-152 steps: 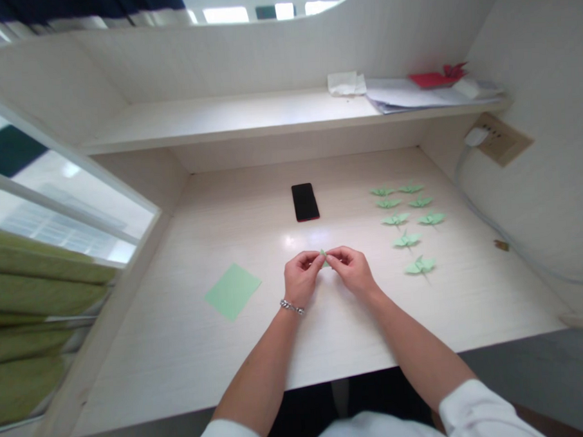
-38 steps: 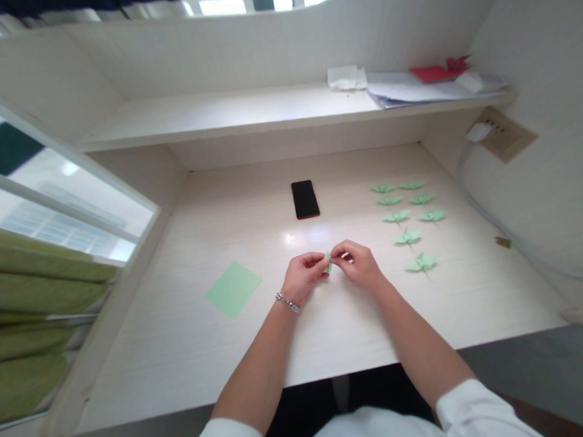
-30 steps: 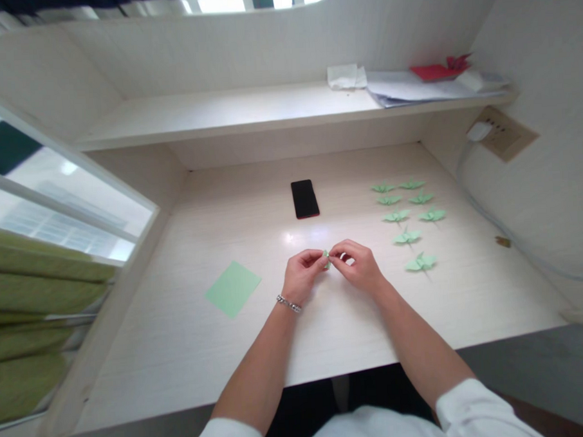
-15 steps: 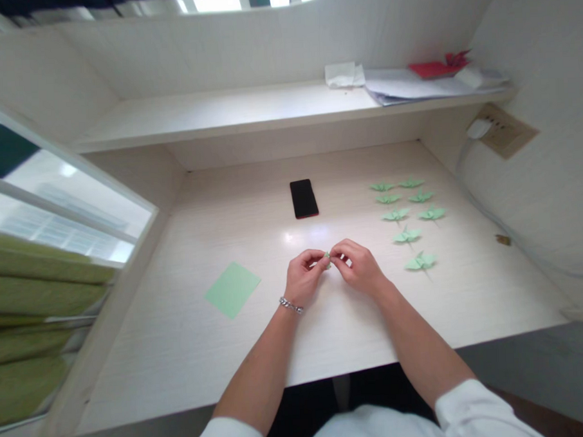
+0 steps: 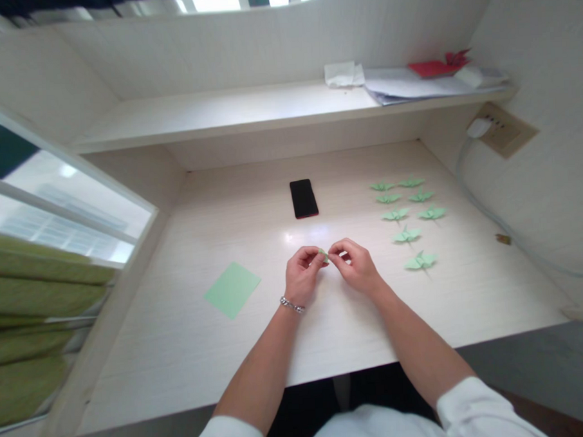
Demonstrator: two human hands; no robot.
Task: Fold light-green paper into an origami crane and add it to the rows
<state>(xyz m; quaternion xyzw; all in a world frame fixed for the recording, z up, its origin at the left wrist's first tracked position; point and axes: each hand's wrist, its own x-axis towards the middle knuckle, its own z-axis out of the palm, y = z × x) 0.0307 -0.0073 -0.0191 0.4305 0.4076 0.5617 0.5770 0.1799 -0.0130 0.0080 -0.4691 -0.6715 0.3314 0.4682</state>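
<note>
A small piece of folded green paper [image 5: 324, 256] is pinched between the thumb and fingers of my left hand [image 5: 302, 273]. My right hand [image 5: 357, 266] is closed too, its thumb and index fingertips at the paper's right end. Fingers cover much of the paper, so its exact shape is hidden. To the left, a flat green paper sheet [image 5: 233, 290] lies on the desk [image 5: 181, 352]. Right of my hands, several green paper cranes [image 5: 420, 262] sit in two rough columns with wings spread.
A black phone [image 5: 304, 198] lies beyond my hands. The shelf [image 5: 219, 115] above holds papers [image 5: 411, 84], a white tissue packet [image 5: 344, 75] and a red folded paper piece [image 5: 456, 58]. A cable [image 5: 484, 210] runs from the wall socket [image 5: 508, 130] along the right side.
The folded paper has turned and shifted slightly left in my left fingers, showing more of its green side. My fingertips are a little farther apart. Everything else stays in place.
</note>
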